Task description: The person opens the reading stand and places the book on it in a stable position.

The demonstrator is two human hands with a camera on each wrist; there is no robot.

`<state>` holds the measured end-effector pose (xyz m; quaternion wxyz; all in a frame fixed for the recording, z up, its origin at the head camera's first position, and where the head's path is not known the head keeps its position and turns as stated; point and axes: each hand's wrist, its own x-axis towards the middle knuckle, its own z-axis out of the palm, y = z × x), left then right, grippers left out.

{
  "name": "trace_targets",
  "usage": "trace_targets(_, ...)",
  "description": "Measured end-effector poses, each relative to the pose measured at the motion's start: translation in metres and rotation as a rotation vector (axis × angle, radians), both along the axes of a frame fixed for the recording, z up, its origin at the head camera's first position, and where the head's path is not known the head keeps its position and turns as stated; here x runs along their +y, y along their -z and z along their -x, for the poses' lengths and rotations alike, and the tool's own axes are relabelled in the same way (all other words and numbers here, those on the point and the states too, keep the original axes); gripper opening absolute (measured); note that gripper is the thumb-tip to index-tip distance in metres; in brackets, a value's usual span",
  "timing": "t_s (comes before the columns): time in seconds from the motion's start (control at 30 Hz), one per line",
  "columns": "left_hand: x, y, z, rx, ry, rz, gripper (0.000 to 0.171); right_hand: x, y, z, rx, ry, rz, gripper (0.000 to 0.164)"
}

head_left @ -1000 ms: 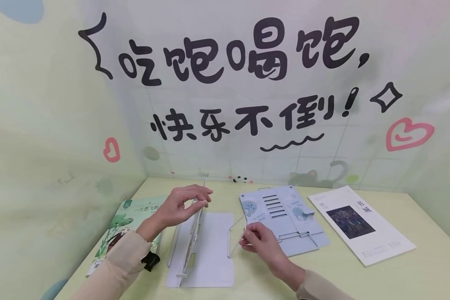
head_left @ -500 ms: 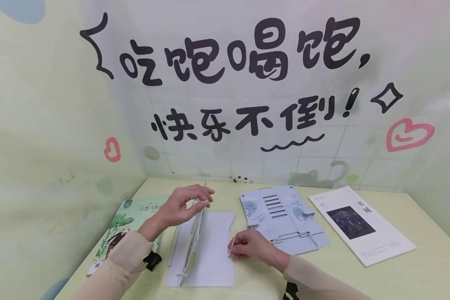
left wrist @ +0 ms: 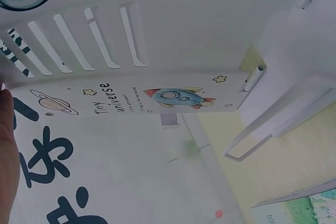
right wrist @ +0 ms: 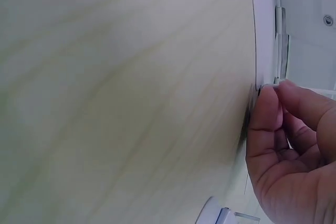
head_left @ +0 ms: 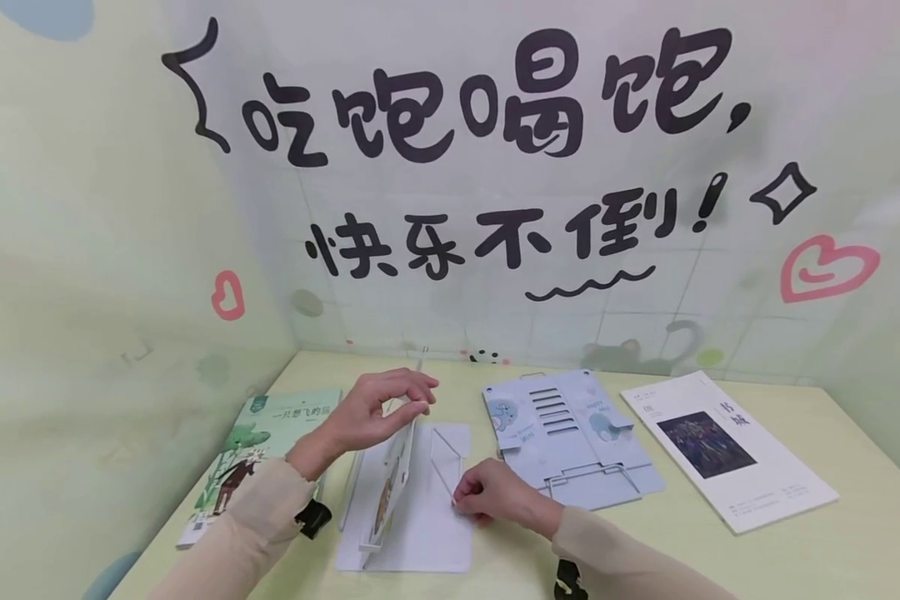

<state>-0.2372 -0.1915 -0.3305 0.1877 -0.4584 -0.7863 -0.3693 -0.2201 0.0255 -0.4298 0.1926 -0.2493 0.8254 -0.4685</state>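
A white book stand (head_left: 427, 533) has its base flat on the table and its printed panel (head_left: 394, 487) raised nearly upright. My left hand (head_left: 386, 408) holds the panel's upper part between thumb and fingers. From the left wrist view, the panel (left wrist: 173, 35) shows slots and a rocket print, with my left hand (left wrist: 6, 156) at its edge. My right hand (head_left: 498, 496) pinches a thin wire support (head_left: 444, 468) near the base's right side. In the right wrist view, my right thumb and index finger meet at the base's edge (right wrist: 265, 35); the wire is mostly hidden there.
A blue book stand (head_left: 521, 417) with slots and wire legs lies flat to the right. Beyond it is a white magazine (head_left: 783, 475). On the left lies a green-covered book (head_left: 228, 467), partly behind my left arm. A printed backdrop (head_left: 450, 317) borders the table (head_left: 540, 562).
My right hand has moved left to the base's right edge, and the wire support now slants inward over the base. My left hand stays at the panel.
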Motion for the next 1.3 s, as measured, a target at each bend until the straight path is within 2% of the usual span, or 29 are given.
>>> trace_targets(0.13,0.005,-0.002,0.000,-0.006,0.016,0.010,0.016,-0.003,0.001,0.000,0.030,0.002,-0.029,0.010)
trace_targets(0.27,0.005,0.007,0.008,-0.005,0.035,0.025,0.017,-0.005,0.002,-0.001,0.034,0.011,-0.035,0.011)
trace_targets(0.43,0.006,0.011,0.010,-0.007,0.058,0.016,0.018,-0.004,0.002,-0.004,0.016,0.021,-0.019,0.011)
trace_targets(0.83,0.010,0.011,0.008,-0.042,0.015,0.058,0.013,-0.005,0.006,-0.003,0.011,0.048,-0.026,0.012)
trace_targets(1.3,0.015,0.013,0.010,-0.024,0.028,0.067,0.013,-0.005,0.007,-0.003,0.006,0.045,-0.029,0.010)
